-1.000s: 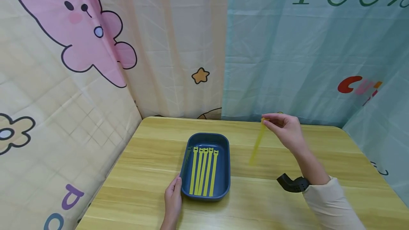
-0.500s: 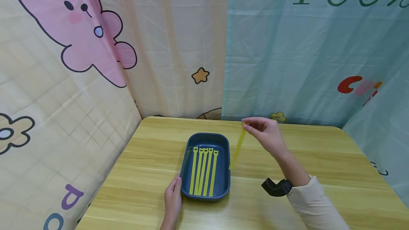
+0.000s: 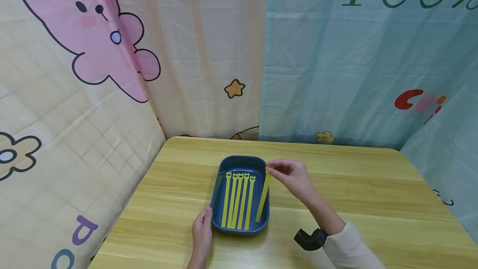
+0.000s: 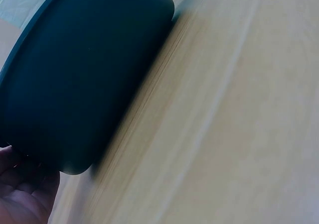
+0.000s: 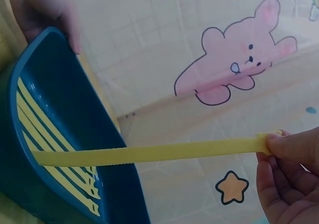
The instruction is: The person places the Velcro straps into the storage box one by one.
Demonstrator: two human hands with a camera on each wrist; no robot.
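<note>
A dark blue tray (image 3: 244, 163) stands on the table, with several yellow hook-and-loop cable ties (image 3: 239, 202) lying side by side in it, their slotted heads toward the far end. My left hand (image 3: 201, 231) holds the tray's near left side; in the left wrist view its fingers (image 4: 30, 189) lie against the outer wall. Thumb and fingertips of my right hand (image 3: 295, 179) pinch another yellow cable tie (image 5: 149, 153) by its head, at the tray's right rim. The strip hangs down, tilted, with its free end inside the tray, right of the others.
The tray is on a wood-grain table (image 3: 347, 186). Printed curtains (image 3: 209, 53) hang behind and to the left of the table. A black curved piece (image 3: 310, 240) sits on my right wrist by the sleeve (image 3: 351, 248).
My right hand has moved left and down with the cable tie, from over the table on the right to the tray's right rim. My left hand and the tray stay put.
</note>
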